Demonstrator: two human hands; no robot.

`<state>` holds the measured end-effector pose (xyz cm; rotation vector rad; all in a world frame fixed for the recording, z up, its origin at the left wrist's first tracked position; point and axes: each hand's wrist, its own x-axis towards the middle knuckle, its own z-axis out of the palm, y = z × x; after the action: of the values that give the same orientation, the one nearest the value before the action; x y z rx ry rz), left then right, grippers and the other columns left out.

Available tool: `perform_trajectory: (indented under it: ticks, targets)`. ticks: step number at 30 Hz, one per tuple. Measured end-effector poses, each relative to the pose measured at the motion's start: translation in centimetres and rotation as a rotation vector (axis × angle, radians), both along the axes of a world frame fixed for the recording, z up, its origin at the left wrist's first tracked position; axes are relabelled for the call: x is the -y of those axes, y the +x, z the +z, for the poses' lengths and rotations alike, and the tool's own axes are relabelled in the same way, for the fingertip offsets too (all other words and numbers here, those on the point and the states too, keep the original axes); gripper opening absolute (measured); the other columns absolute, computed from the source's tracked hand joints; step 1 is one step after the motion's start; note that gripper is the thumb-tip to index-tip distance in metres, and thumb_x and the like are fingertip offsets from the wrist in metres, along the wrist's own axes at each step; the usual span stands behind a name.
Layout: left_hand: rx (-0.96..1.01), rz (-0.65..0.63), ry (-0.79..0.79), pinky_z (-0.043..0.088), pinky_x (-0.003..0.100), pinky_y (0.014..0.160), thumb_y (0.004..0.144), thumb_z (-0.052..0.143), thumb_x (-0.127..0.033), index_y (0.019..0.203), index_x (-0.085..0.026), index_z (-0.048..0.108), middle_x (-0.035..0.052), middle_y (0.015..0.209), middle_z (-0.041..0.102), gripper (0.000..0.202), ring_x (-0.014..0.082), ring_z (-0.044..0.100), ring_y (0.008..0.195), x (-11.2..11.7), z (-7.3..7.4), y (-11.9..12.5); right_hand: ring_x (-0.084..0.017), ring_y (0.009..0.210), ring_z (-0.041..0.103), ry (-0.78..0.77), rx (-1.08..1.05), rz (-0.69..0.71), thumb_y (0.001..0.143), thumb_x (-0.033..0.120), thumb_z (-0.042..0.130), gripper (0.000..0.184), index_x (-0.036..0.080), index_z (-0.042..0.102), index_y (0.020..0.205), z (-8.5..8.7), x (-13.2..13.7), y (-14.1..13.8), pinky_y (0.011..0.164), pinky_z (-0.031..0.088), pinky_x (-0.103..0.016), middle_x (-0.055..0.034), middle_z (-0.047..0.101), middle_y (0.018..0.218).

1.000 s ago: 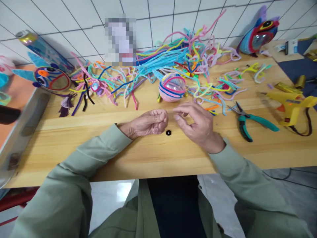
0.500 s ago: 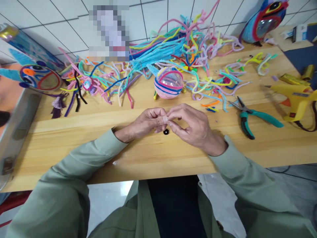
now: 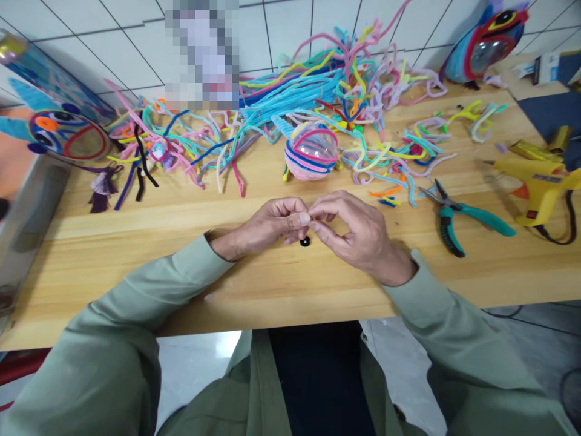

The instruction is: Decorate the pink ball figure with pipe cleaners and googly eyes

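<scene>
My left hand (image 3: 281, 224) and my right hand (image 3: 351, 230) meet fingertip to fingertip over the wooden table. Both are closed in a pinch, and whatever is between the fingertips is too small or too hidden to make out. Just below them on the wood lies a small round black bead-like piece (image 3: 305, 241). Beyond the hands sits a clear ball (image 3: 313, 151) wrapped in pink, blue and yellow pipe cleaners, with a light-blue pointed piece at its upper left.
A heap of pipe cleaners (image 3: 290, 91) runs along the tiled wall. Teal-handled pliers (image 3: 454, 218) and a yellow glue gun (image 3: 540, 188) lie to the right. Finished-looking fish-like figures stand at far left (image 3: 68, 136) and far right (image 3: 485, 48). The table's front edge is near my body.
The view has shifted slightly. My hands keep almost the same pinched pose, fingertips together, and the black piece stays below them.
</scene>
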<state>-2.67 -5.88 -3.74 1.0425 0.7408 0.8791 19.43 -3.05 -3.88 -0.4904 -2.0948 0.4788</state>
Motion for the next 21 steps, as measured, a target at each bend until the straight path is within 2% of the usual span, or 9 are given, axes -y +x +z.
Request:
perform_trajectory:
  ticks: [6, 12, 17, 21]
  targets:
    - [0.034, -0.041, -0.063, 0.04, 0.019, 0.05, 0.087, 0.099, -0.063, 0.079, -0.017, 0.066, -0.0022, 0.064, 0.066, 0.058, 0.0059, 0.05, 0.05, -0.02, -0.27, -0.12, -0.021, 0.087, 0.08, -0.009, -0.007, -0.004, 0.109, 0.023, 0.072, 0.006, 0.029, 0.073, 0.108, 0.0, 0.08, 0.06, 0.079, 0.066, -0.037, -0.002, 0.084, 0.096]
    - [0.025, -0.015, -0.06, 0.039, 0.019, 0.05, 0.087, 0.099, -0.064, 0.08, -0.017, 0.068, -0.002, 0.064, 0.067, 0.057, 0.0065, 0.051, 0.05, 0.05, -0.45, -0.08, -0.023, 0.089, 0.083, 0.002, 0.023, -0.068, 0.107, 0.018, 0.069, 0.012, 0.029, 0.073, 0.104, 0.18, 0.41, 0.05, 0.082, 0.068, -0.039, -0.0025, 0.086, 0.097]
    - [0.018, 0.006, -0.052, 0.04, 0.018, 0.051, 0.089, 0.098, -0.063, 0.081, -0.015, 0.069, -0.0013, 0.065, 0.068, 0.056, 0.0061, 0.054, 0.051, 0.31, -0.57, 0.09, -0.022, 0.09, 0.082, 0.094, 0.026, -0.111, 0.105, 0.014, 0.065, 0.017, 0.03, 0.071, 0.105, 0.02, 0.7, -0.1, 0.08, 0.067, -0.038, -0.0032, 0.086, 0.1]
    - [0.018, 0.001, -0.053, 0.041, 0.018, 0.051, 0.089, 0.098, -0.063, 0.08, -0.015, 0.069, -0.001, 0.065, 0.068, 0.057, 0.0055, 0.051, 0.05, 0.42, -0.82, 0.34, -0.021, 0.083, 0.076, 0.157, 0.041, -0.141, 0.108, 0.016, 0.061, 0.016, 0.029, 0.064, 0.1, -0.57, 0.76, -0.27, 0.074, 0.061, -0.036, -0.0021, 0.08, 0.091]
